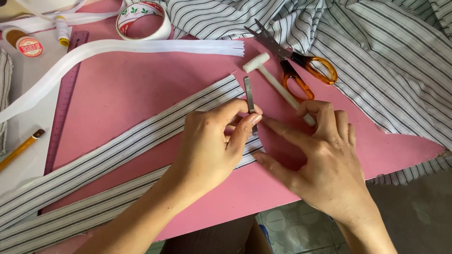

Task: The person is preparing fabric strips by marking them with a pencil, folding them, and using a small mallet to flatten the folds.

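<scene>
A: Status?
B: Left hand (212, 141) pinches metal punch (249, 96) upright on striped strip (141, 136) end, pink mat (141, 89). Right hand (325, 160) open, fingertips steadying, holds nothing.
A: Struck?
B: Judging no. Mallet (275, 82) lies untouched beside scissors (301, 70).

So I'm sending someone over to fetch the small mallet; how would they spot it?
Look on the pink mat, near its right edge beside the heap of striped fabric. The white mallet lies just left of the orange-handled scissors, its handle end under the right hand. It is the only all-white tool there.
</scene>
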